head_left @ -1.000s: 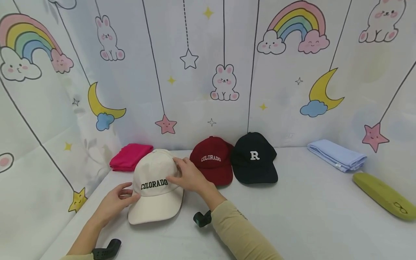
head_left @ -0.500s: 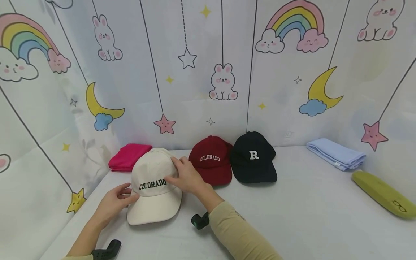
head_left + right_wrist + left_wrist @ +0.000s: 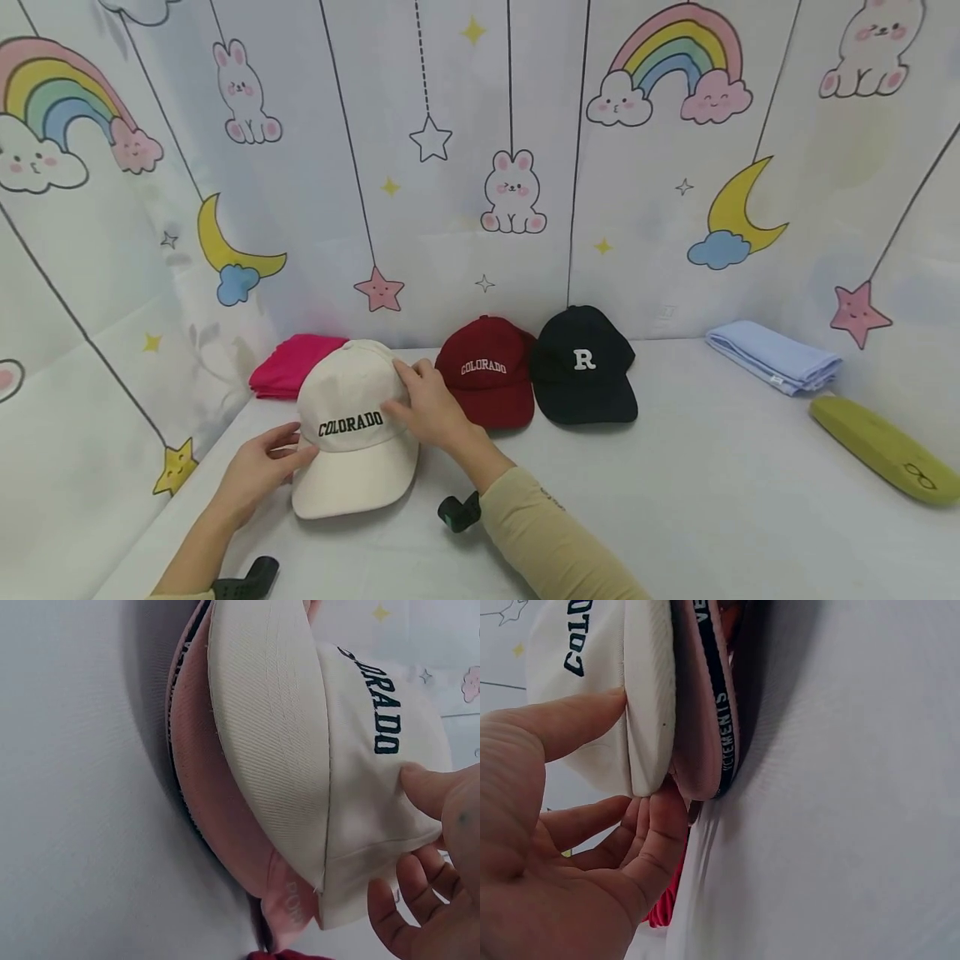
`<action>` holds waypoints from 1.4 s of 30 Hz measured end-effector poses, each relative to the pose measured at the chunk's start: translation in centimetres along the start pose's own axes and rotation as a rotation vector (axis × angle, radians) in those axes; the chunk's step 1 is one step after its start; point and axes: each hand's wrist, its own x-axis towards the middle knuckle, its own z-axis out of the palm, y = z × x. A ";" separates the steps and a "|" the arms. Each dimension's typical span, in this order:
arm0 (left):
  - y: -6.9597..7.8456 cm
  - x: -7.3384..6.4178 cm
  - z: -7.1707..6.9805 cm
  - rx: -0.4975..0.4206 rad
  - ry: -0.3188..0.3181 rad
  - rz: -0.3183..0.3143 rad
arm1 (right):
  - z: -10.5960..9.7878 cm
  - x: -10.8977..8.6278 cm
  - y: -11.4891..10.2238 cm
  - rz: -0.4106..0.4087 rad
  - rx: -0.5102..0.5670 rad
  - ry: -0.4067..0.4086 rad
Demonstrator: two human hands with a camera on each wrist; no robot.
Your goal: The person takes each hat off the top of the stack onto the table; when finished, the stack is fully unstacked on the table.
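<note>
Left hand (image 3: 258,467) and right hand (image 3: 435,408) grip white cloth COLORADO baseball cap (image 3: 352,442), lower left of frame, seemingly already set over a pink cloth cap (image 3: 206,780), release not yet done, burgundy cloth cap (image 3: 491,400) and black cloth cap (image 3: 581,387) near centre.

White tabletop (image 3: 712,500) bears folded magenta cloth (image 3: 292,368), pink-brimmed cap (image 3: 214,776) under cream cap (image 3: 348,387), maroon cap (image 3: 498,404), black cap (image 3: 585,387), folded pale-blue cloth (image 3: 776,357), oblong olive-green case (image 3: 873,442).
</note>
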 end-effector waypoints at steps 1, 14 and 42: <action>0.1 0.0 0.0 0.001 0.003 0.005 | 0.0 0.0 0.0 -0.004 -0.001 0.005; 1.1 -0.5 -0.6 0.007 0.022 0.039 | -0.9 0.2 -0.4 -0.042 0.044 0.056; 9.7 0.9 1.0 -0.046 0.077 0.203 | -8.5 2.0 1.4 -0.029 0.159 0.133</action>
